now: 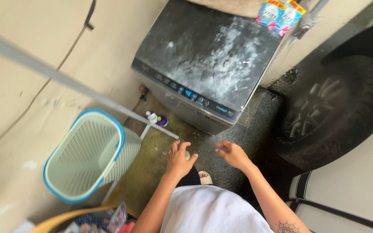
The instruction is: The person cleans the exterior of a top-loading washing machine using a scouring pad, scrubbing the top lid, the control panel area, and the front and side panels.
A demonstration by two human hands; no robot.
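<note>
pale green laundry basket (87, 155) with blue rim tipped over on the left, left hand (178, 159) fingers spread loose, right hand (233, 154) fingers half curled, both empty above the floor (152, 164), dusty grey washing machine (208, 60) just ahead, car tyre (333, 108) far right

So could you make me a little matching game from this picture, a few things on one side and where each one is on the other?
Things:
1. laundry basket
2. washing machine
3. car tyre
4. small bottle

Places:
A. on the ground at the washing machine's front left corner
B. at the right edge, on dark ground
C. left of the two hands, pale green with a blue rim
D. at the top middle, its dark lid streaked white

Pairs: 1-C, 2-D, 3-B, 4-A
</note>
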